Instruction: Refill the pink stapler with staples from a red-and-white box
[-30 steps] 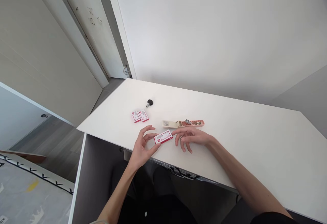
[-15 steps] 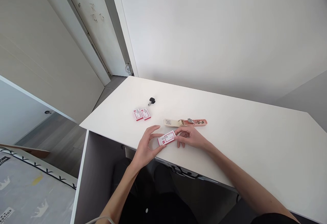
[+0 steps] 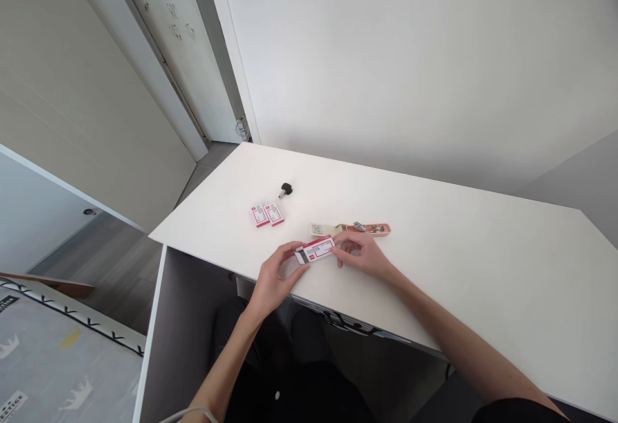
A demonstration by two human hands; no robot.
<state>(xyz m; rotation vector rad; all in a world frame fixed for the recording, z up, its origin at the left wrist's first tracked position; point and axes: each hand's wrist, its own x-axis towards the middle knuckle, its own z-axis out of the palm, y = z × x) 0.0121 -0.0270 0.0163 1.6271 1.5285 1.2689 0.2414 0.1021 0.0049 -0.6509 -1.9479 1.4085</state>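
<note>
A small white-and-red cardboard box (image 3: 315, 250) is held just above the front part of the table, its long side tilted slightly. My left hand (image 3: 276, 276) has thumb and fingers round its left end, where a dark grey patch shows. At the right end, my right hand (image 3: 360, 252) pinches the box between thumb and fingertips, the other fingers curled. Right behind the hands lies a long narrow case (image 3: 376, 230), cream at the left and peach at the right, with small metal pieces in the peach part.
Two similar small boxes (image 3: 267, 214) lie side by side at the left of the white table (image 3: 473, 262). Behind them is a small black-headed metal item (image 3: 285, 190), perhaps a key. A white wall (image 3: 410, 56) rises at the back edge. Floor shows at the left.
The box has been raised a little and turned, so its red long side and the grey patch at its left end now show. Both hands moved slightly away from me with it.
</note>
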